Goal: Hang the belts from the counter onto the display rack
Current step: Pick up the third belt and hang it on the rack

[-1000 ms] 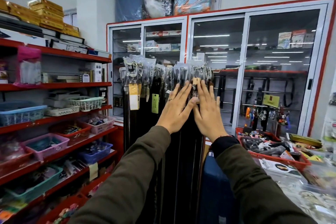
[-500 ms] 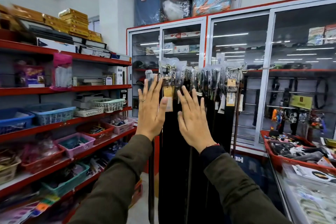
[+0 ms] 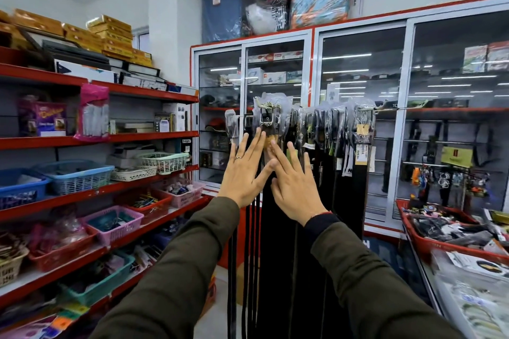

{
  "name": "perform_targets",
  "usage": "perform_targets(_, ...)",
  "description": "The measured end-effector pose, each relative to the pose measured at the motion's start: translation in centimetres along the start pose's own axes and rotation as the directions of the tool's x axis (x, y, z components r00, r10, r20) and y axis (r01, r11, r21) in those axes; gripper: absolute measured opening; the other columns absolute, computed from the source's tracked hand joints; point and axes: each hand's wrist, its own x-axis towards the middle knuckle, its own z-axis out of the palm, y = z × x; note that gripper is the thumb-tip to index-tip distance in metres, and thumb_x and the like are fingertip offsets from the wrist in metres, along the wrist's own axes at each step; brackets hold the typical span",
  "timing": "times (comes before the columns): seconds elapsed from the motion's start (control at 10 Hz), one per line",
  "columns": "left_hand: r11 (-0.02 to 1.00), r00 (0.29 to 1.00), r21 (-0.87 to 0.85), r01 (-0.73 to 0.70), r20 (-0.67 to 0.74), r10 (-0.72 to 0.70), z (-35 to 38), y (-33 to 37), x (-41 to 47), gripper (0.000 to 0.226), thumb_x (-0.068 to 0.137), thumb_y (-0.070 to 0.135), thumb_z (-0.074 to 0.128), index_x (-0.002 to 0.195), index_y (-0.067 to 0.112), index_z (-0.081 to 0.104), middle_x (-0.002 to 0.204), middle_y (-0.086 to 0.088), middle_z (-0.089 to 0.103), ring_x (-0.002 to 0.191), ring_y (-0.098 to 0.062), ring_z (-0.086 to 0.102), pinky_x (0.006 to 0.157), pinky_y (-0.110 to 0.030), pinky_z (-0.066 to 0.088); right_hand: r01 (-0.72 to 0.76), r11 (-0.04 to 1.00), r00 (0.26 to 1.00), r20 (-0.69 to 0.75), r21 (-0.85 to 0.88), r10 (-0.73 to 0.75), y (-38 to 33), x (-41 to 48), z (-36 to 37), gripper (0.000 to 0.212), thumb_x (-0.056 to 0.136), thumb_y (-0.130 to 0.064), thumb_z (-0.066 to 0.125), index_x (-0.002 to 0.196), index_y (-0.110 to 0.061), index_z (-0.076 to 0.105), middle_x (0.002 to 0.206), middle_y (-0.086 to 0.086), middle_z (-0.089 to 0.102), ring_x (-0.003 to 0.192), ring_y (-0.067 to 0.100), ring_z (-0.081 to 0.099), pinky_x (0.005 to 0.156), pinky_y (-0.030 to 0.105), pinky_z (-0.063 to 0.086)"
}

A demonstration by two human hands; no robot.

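Ideally both flat, empty hands, left (image 3: 242,173) and right (image 3: 293,190), fingers spread and gripping nothing, should press lightly on the belts (image 3: 278,228) hanging from the rack (image 3: 369,109), seemingly evening them out without unhooking the bagged buckles (image 3: 271,115) above.

belts (image 3: 278,256) cut off below, rack rail hidden behind buckles (image 3: 316,118)

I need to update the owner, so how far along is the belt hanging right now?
Done: many belts already hang in a dense row on the display rack. In hand: nothing; the left hand and right hand are open, fingers spread against the hanging belts. Left: I can't tell; no loose belts are identifiable on the counter.
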Motion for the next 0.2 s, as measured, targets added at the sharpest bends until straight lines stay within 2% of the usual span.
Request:
perform_targets(0.1, 1.0, 0.999, -0.022, 0.007, -0.032, -0.008, 0.2, 0.4, -0.4, 0.078, 0.098, 0.071, 0.011, 0.163, 0.031, -0.001, 0.172, 0.014, -0.007, 0.159, -0.008, -0.014, 0.13, -0.045, -0.004, 0.025, 0.999, 1.0, 0.002, 0.034, -0.025, -0.4, -0.5, -0.2, 0.075, 0.097, -0.025, 0.04, 0.163, -0.023, 0.005, 0.172, -0.01, -0.004, 0.16, 0.026, -0.005, 0.127, 0.057, 0.009)
perform_targets(0.2, 0.998, 0.995, 0.056, 0.028, -0.101, -0.022, 0.0, 1.9, -0.8, 0.078, 0.099, 0.066, 0.016, 0.164, 0.024, 0.0, 0.173, 0.006, -0.009, 0.159, -0.014, -0.013, 0.13, -0.049, -0.004, 0.036, 0.998, 0.999, -0.011, 0.055, -0.035, 0.5, -1.9, -1.7, 0.071, 0.098, -0.025, 0.043, 0.163, -0.024, 0.013, 0.173, -0.007, 0.002, 0.16, 0.023, -0.003, 0.127, 0.056, 0.01)
